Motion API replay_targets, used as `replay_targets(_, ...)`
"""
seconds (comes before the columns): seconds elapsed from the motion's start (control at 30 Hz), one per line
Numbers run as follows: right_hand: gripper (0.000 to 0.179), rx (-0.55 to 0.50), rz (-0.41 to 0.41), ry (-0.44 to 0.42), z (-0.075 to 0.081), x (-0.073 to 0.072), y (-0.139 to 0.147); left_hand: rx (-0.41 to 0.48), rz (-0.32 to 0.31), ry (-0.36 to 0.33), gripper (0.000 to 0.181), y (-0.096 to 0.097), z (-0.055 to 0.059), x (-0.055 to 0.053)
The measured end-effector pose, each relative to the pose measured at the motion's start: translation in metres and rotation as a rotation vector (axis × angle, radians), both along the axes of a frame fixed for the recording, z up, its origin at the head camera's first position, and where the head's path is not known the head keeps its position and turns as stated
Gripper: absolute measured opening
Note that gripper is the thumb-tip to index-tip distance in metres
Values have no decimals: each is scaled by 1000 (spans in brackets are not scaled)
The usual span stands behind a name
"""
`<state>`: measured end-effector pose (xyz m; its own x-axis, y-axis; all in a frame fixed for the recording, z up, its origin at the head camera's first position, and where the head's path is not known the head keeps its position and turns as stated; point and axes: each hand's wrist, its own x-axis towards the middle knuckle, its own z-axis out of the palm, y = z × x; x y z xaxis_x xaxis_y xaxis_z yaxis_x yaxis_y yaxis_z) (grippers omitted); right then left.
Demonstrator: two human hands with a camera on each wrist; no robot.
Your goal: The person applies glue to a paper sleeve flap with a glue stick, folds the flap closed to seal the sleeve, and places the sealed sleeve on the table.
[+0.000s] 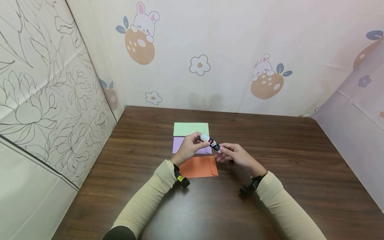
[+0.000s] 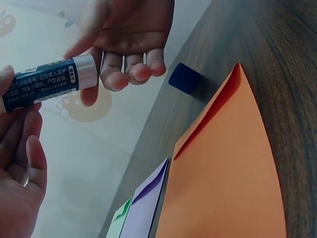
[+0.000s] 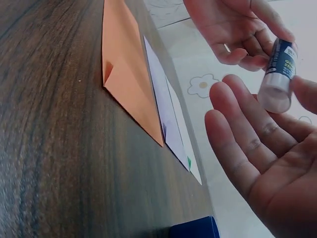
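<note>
A dark blue glue stick (image 1: 214, 144) with a white end is held tilted in the air above the envelopes. My left hand (image 1: 187, 147) pinches it between thumb and fingers toward its upper end. At the lower end, the thumb and index finger of my right hand (image 1: 237, 156) grip the pale base; the other fingers of that hand spread loosely in the right wrist view. Under the hands lie an orange envelope (image 1: 198, 167) and a purple envelope (image 1: 178, 144), partly covered by the left hand. A blue cap (image 2: 184, 78) stands on the table beside the orange envelope.
Beyond the purple envelope lies a light green envelope (image 1: 191, 129), in line with the others. The brown wooden table (image 1: 285, 143) meets a patterned wall covering (image 1: 228, 86) at the back, with more covering on both sides.
</note>
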<state>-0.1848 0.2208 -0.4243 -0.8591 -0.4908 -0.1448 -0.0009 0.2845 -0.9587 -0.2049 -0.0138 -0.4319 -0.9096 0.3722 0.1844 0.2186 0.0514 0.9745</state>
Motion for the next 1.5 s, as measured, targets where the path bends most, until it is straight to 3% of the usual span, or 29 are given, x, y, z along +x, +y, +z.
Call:
replay_targets(0.33, 41, -15, -27, 7, 3, 0, 1, 7, -10, -8, 21, -1, 0, 0)
replay_targets(0.73, 31, 31, -201, 56, 2, 1, 2, 21, -40, 10, 19, 3, -1, 4)
replay_targets(0.9, 30, 15, -221, 72, 0, 2, 1, 9, -37, 1, 19, 5, -3, 6)
replay_targets(1.03, 29, -60, -246, 68, 1, 3, 0, 32, -14, -1, 22, 5, -2, 7)
replay_targets(1.17, 13, -248, -195, -6, 3, 3, 2, 69, 16, -10, 22, 6, 0, 6)
replay_targets(1.27, 9, -363, -98, -54, 2, 2, 4, 88, 35, -17, 19, 5, 0, 6)
replay_targets(1.4, 16, -399, -34, -77, 1, 1, 6, 101, 42, -36, 20, 5, 0, 4)
replay_targets(1.5, 17, -388, -40, -99, 2, 2, 5, 99, 39, -48, 22, 4, 0, 4)
